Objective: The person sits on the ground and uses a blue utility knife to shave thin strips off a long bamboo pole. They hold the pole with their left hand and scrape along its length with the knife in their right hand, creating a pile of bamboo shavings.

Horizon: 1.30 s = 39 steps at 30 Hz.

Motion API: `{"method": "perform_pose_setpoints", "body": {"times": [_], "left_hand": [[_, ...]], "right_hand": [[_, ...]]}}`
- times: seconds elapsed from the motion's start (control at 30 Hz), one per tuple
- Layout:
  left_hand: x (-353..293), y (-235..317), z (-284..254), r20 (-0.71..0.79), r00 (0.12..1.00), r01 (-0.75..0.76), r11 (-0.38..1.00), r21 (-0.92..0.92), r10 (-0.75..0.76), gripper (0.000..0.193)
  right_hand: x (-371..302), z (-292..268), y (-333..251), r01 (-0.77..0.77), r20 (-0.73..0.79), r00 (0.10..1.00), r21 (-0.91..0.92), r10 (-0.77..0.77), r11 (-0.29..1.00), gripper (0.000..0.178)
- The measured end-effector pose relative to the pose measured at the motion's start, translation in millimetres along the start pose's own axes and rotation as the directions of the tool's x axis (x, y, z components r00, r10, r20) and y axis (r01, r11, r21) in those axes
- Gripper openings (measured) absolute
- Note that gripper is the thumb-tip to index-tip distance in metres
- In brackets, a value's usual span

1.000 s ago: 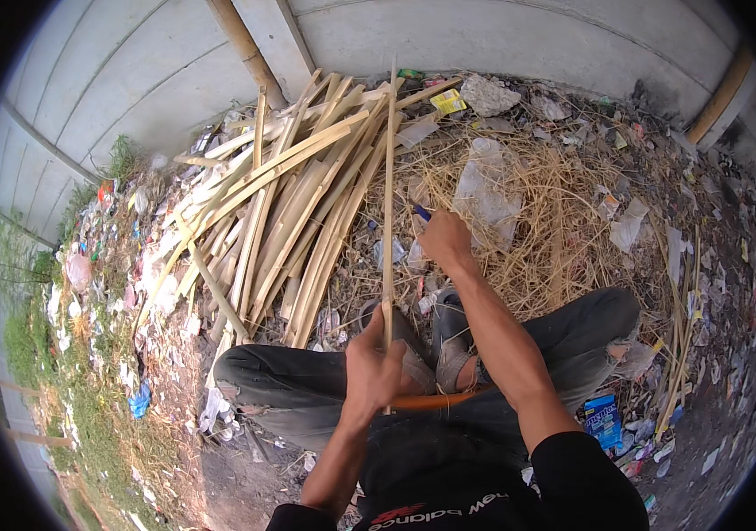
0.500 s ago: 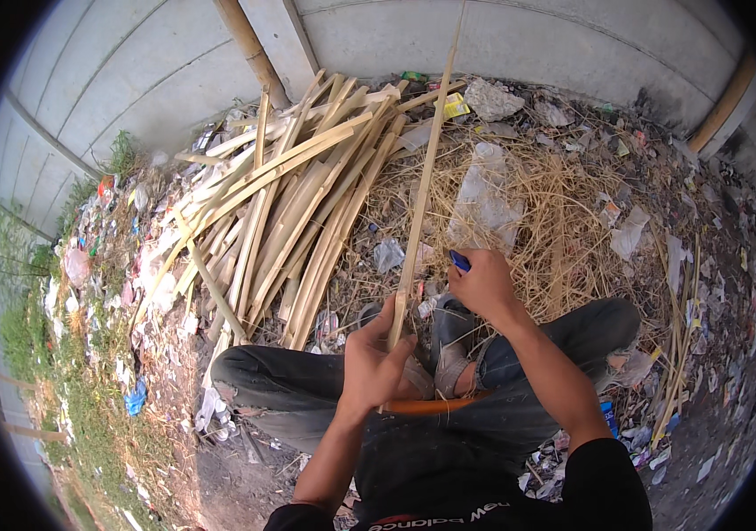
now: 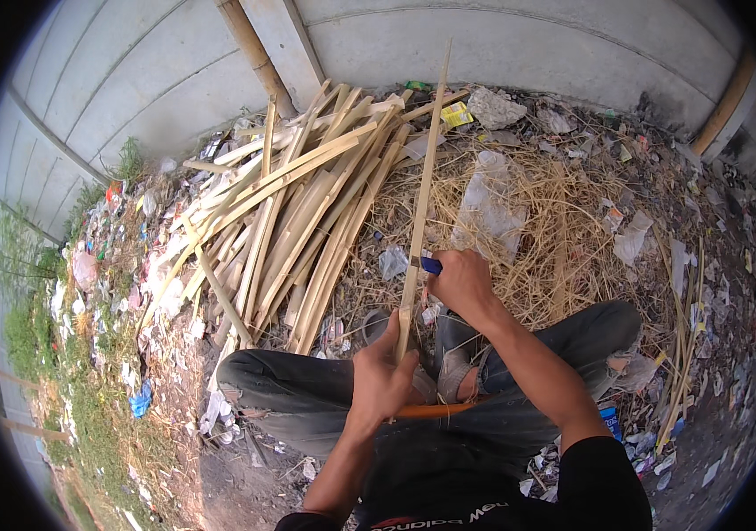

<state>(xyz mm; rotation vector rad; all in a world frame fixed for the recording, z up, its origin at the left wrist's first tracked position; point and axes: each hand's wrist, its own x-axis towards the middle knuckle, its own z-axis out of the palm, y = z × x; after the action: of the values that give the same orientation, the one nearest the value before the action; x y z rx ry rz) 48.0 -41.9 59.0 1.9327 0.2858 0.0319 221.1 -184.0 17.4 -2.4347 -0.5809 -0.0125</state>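
A long, pale bamboo strip [image 3: 425, 190] slants up and away from between my knees, its far end pointing at the wall. My left hand [image 3: 378, 376] is closed around its near end. In my right hand [image 3: 465, 281] is a blue-handled knife [image 3: 431, 265], gripped with the fingers wrapped round it. Its short blade lies across the strip, a little beyond my left hand. Under my left wrist, an orange bar or edge [image 3: 435, 411] shows between my crossed legs; the rest of it is hidden.
A heap of split bamboo strips [image 3: 307, 208] lies ahead to the left. Dry straw-like shavings [image 3: 564, 239] and a clear plastic sheet [image 3: 489, 208] cover the ground ahead right. Beyond stand a grey panel wall [image 3: 484, 40] and a bamboo pole [image 3: 254, 53]. Litter surrounds me.
My right hand has shifted left, bringing the knife from beside the strip onto it. The strip's far end has come down a little in view. My left hand keeps its hold.
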Motion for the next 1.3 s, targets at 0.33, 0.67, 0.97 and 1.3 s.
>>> {"method": "perform_pose_setpoints", "body": {"times": [0.33, 0.67, 0.97, 1.3], "left_hand": [[-74, -12, 2, 0.186, 0.982, 0.045, 0.997, -0.058, -0.034, 0.064], [-98, -80, -26, 0.454, 0.858, 0.472, 0.721, -0.508, -0.241, 0.063], [-58, -67, -34, 0.451, 0.892, 0.041, 0.999, 0.003, -0.038, 0.057], [-8, 139, -39, -0.769, -0.502, -0.719, 0.303, 0.625, 0.396, 0.066]], "right_hand": [[91, -22, 118, -0.451, -0.196, 0.873, 0.023, 0.446, 0.892, 0.022], [63, -64, 130, -0.384, 0.194, 0.869, 0.844, 0.455, 0.374, 0.044], [22, -5, 96, -0.236, 0.208, 0.957, 0.964, 0.204, 0.121, 0.036], [12, 3, 98, -0.169, 0.129, 0.972, 0.964, 0.195, 0.204, 0.03]]}}
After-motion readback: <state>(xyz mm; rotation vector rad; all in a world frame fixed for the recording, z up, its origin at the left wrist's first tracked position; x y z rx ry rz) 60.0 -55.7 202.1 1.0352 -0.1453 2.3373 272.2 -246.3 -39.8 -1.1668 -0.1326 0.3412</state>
